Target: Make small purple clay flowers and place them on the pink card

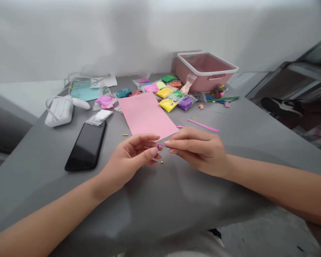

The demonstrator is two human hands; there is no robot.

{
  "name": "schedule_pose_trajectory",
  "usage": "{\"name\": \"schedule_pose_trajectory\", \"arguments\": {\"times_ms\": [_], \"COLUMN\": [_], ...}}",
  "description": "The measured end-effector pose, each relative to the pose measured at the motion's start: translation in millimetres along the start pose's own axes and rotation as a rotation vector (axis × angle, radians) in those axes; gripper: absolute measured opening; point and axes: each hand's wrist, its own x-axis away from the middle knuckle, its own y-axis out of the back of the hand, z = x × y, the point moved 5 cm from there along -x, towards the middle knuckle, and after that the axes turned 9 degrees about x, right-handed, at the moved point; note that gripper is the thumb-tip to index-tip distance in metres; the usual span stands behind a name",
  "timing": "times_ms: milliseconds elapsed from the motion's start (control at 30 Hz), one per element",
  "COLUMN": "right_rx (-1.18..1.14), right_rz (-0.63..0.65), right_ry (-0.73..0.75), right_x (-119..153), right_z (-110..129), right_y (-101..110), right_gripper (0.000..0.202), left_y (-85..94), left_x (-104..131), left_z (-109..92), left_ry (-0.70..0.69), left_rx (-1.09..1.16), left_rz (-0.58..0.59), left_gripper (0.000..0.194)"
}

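Above the grey table, both hands meet around a thin purple strip of modelling clay (pixel 162 145). Thumb and fingertips of my right hand (pixel 203 148) pinch its right end. The strip's other end lies at the thumb tip of my left hand (pixel 135 153), whose fingers curl round it and partly hide it. A tiny yellow clay ball (pixel 162 162) rests on the table just below the fingertips. Behind the hands lies a sheet of pink paper (pixel 148 114). A pink modelling tool (pixel 203 125) is beyond my right hand, and the end of another pink piece shows beside the paper.
Several bags of coloured clay (pixel 168 104) lie behind the paper. At the back right stands a pink basket (pixel 207 73). A black phone (pixel 87 146) and a white power strip (pixel 59 110) with cables are on the left. Small clay bits (pixel 125 135) dot the table.
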Motion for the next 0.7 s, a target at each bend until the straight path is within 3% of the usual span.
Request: {"name": "schedule_pose_trajectory", "arguments": {"times_ms": [300, 700], "right_rx": [-0.019, -0.003], "right_rz": [-0.022, -0.001], "right_ry": [0.017, 0.09], "right_x": [-1.3, 2.6], "right_z": [2.7, 5.3], "right_y": [1.0, -3.7], "right_gripper": [0.017, 0.019], "left_y": [-5.2, -7.9], "left_x": [0.8, 1.6], "left_z": [0.0, 3.5], "left_ry": [0.051, 0.15], "left_rx": [-0.056, -0.028], "left_rz": [0.033, 0.048], "left_gripper": [0.01, 0.016]}}
